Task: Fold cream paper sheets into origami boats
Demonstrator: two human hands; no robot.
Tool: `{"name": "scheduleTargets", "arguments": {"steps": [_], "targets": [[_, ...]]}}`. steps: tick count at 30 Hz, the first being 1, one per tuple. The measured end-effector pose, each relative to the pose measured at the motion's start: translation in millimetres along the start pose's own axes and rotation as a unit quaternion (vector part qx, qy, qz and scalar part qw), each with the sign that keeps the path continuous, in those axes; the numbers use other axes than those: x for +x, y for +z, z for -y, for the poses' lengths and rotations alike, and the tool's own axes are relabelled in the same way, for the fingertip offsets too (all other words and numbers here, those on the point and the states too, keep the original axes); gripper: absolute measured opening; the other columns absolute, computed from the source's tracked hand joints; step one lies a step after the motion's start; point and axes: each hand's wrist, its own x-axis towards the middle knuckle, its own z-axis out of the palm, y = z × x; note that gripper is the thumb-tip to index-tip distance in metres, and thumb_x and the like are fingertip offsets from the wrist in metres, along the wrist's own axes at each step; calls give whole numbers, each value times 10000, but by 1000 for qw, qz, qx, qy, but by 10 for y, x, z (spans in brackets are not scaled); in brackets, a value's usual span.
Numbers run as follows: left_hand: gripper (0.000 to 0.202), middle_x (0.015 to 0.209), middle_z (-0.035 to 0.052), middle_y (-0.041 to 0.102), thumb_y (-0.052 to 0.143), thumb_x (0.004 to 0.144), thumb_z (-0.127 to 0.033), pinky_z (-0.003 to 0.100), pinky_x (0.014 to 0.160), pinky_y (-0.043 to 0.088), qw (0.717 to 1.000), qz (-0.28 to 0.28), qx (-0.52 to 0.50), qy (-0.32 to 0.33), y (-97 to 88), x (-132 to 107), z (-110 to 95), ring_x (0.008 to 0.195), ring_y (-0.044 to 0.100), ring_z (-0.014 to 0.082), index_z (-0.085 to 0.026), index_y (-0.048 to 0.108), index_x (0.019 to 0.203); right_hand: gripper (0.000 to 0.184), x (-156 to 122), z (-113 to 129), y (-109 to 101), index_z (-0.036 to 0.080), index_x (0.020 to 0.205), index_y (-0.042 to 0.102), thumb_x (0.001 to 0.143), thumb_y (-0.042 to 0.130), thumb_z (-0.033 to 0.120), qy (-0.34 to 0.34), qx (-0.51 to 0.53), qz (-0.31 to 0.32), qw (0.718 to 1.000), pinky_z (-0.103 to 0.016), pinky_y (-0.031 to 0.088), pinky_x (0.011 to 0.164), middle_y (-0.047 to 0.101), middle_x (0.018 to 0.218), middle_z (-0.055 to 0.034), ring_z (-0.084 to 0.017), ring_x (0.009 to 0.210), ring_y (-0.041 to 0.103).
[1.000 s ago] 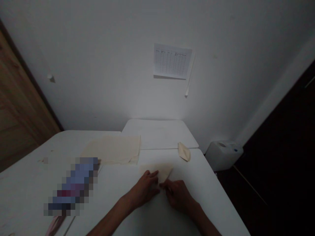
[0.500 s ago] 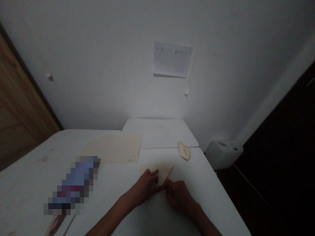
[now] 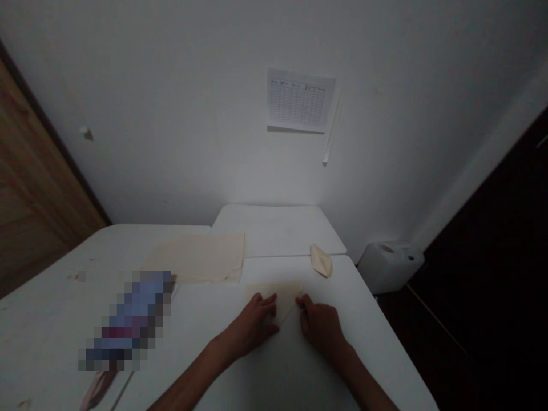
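A small cream sheet of paper [image 3: 286, 298] lies on the white table in front of me, with a slanted, folded-looking edge on its right side. My left hand [image 3: 257, 322] rests on its left part, fingers spread and pressing it down, and covers some of it. At the sheet's upper right corner is my right hand [image 3: 321, 326], its fingers curled and the thumb and forefinger pinched at the edge. A small folded cream paper piece [image 3: 321, 261] lies beyond my right hand, apart from it.
Larger cream paper sheets [image 3: 201, 257] lie at the back left of the table [image 3: 265, 379]. A blurred-out blue object [image 3: 132, 319] with a pinkish strap is on the left. A white plastic container [image 3: 387, 268] stands off the right edge. A printed chart [image 3: 299, 101] hangs on the wall.
My right hand has slid up and to the right along the sheet's slanted edge, from the lower tip to the upper right corner. My left hand stays in place.
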Motion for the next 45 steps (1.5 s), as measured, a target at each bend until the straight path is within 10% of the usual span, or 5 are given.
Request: {"name": "scheduleTargets", "arguments": {"steps": [8, 19, 37, 45], "targets": [[133, 1430, 37, 455, 650, 770, -231, 416, 924, 404, 1000, -6, 6, 6, 11, -11, -5, 1065, 475, 266, -210, 591, 887, 228, 101, -48, -43, 216, 1102, 518, 906, 402, 203, 20, -3, -26, 999, -268, 380, 621, 711, 830, -53, -212, 737, 679], [310, 1430, 34, 445, 597, 817, -205, 437, 978, 349, 998, -26, -19, 48, 20, -44, -8, 1139, 462, 277, -256, 579, 1121, 462, 94, 306, -46, 211, 1304, 435, 851, 400, 130, -138, 102, 43, 984, -247, 421, 775, 698, 1037, -57, -185, 900, 669], [109, 1463, 32, 410, 606, 805, -227, 425, 941, 400, 1000, -19, -11, 14, -27, -67, -53, 1095, 457, 264, -213, 577, 909, 411, 14, -42, 2, 198, 1306, 455, 909, 370, 136, 42, 29, 5, 999, -255, 433, 668, 713, 960, -89, -205, 801, 689], [77, 1418, 31, 464, 602, 840, -285, 410, 923, 411, 999, -38, -17, 22, 7, -44, -41, 1070, 480, 257, -224, 601, 887, 452, -213, 142, -110, 252, 1209, 528, 810, 416, 73, -167, 155, 50, 972, -245, 408, 847, 695, 1066, -19, -166, 924, 663]]}}
